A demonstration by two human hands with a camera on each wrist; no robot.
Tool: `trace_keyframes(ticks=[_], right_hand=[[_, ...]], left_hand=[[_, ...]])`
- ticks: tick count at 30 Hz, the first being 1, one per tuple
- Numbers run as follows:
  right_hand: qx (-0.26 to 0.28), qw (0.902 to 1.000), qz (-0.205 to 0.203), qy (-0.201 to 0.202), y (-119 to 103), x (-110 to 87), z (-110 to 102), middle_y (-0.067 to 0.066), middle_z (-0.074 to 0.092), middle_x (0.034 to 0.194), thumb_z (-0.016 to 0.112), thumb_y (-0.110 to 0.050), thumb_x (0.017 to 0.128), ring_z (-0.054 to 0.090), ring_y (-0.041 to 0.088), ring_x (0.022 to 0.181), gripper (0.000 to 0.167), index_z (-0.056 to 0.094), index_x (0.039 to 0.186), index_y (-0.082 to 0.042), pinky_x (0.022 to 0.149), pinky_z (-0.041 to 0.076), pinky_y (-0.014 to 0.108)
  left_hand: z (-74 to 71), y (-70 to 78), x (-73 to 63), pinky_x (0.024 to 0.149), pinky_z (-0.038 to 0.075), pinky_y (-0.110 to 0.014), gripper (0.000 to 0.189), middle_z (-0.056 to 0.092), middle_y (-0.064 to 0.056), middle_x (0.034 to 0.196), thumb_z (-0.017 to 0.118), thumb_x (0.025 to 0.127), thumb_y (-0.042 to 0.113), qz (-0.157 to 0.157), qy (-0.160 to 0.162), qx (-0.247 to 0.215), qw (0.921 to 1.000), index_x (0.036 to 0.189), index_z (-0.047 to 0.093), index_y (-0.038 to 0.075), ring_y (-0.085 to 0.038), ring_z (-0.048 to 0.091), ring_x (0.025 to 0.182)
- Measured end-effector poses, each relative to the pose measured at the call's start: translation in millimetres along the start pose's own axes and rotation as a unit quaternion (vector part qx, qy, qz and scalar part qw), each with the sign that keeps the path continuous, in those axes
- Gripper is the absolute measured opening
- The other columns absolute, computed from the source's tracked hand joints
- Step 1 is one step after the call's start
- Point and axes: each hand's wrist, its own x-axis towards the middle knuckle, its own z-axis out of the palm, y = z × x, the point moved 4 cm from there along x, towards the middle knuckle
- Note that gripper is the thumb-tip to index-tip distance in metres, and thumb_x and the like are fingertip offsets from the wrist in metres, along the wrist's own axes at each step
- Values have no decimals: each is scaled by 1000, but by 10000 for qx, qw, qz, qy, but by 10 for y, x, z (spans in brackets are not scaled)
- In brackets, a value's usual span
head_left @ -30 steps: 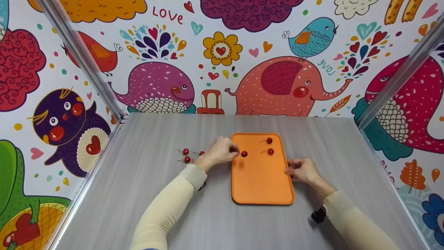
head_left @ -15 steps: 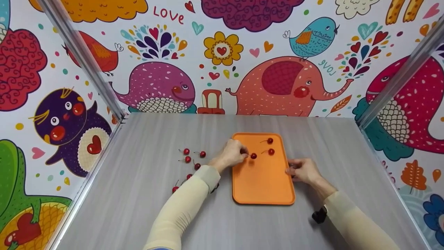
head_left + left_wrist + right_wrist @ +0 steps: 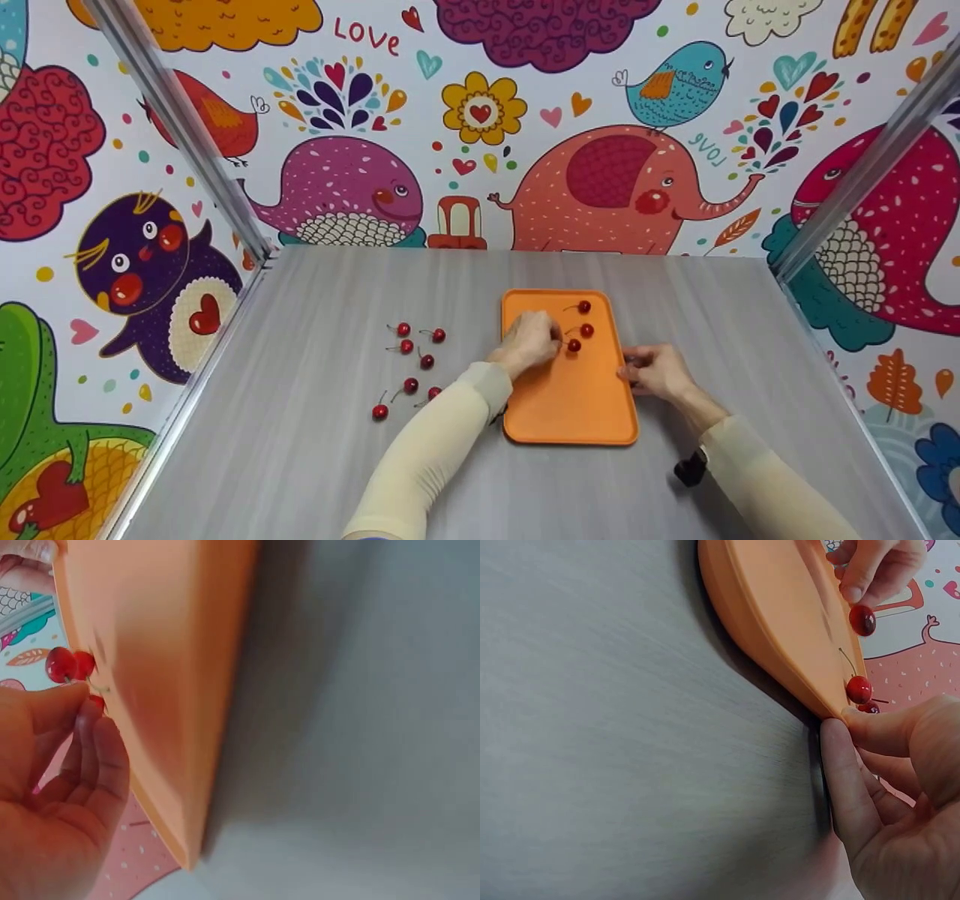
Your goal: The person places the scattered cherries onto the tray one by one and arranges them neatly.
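Between thumb and fingertips, my left hand [image 3: 529,339] pinches a red cherry [image 3: 574,345] by its stem, low over the orange tray [image 3: 570,416]. In the left wrist view this held cherry [image 3: 60,664] hangs just beyond the fingertips, overlapping other red fruit behind it. Two more cherries lie on the tray, one near its top right corner [image 3: 584,307] and another cherry [image 3: 587,330] just below that. My right hand [image 3: 661,370] grips the tray's right edge; the right wrist view has its thumb [image 3: 885,731] at the rim and the index finger against the side.
Left of the tray, several stemmed cherries [image 3: 410,385] are scattered on the grey table [image 3: 315,420], some near my left sleeve [image 3: 427,450]. Patterned walls [image 3: 480,187] with metal corner posts [image 3: 180,127] stand around the table's back and sides.
My left hand has moved right across the tray, carrying the cherry from near the left rim to beside the other two. My right hand has stayed at the tray's edge.
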Motion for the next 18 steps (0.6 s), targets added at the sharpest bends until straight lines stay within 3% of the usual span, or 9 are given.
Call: trace_keyframes(ticks=[5, 10, 18], right_hand=[[-47, 10000, 43, 29, 3, -6, -1, 18, 81, 106, 80, -5, 102, 79, 17, 93, 49, 67, 146, 11, 76, 71, 39], [39, 10000, 38, 14, 9, -4, 5, 17, 80, 105, 81, -5, 101, 78, 16, 90, 48, 69, 145, 11, 75, 71, 39], [43, 10000, 32, 35, 13, 3, -4, 16, 79, 104, 81, -6, 101, 76, 15, 89, 48, 69, 145, 11, 75, 71, 38]], left_hand=[[110, 107, 56, 88, 66, -32, 18, 88, 4, 101, 75, 101, 11, -25, -30, 112, 9999, 97, 91, 17, -13, 80, 97], [187, 185, 77, 88, 66, -28, 17, 88, 4, 104, 75, 101, 12, -118, -36, 240, 9996, 98, 91, 18, -15, 81, 102], [279, 217, 77, 83, 65, -27, 18, 87, 6, 104, 76, 100, 9, -484, -161, -76, 9987, 96, 90, 21, -12, 79, 98]])
